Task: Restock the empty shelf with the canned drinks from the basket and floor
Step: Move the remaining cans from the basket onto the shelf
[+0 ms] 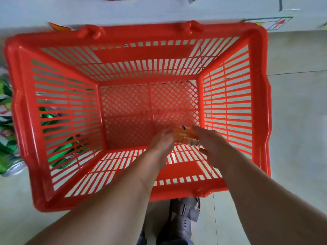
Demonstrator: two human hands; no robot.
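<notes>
Last can in the basket, both hands down on it.

Low in the middle of the frame, the left hand (pixel 161 141) and the right hand (pixel 210 144) close in from either side on a blurred orange drink can (pixel 185 137) near the lower right of the red slatted plastic basket (pixel 139 31). The fingers look fairly straight, pressing its ends rather than wrapped round; the blur keeps that uncertain. No other can shows inside the basket, so it looks nearly emptied. At the left edge, green cans (pixel 8 152) lie on the floor (pixel 297 121), still to go. The shelf is not clearly in view.
</notes>
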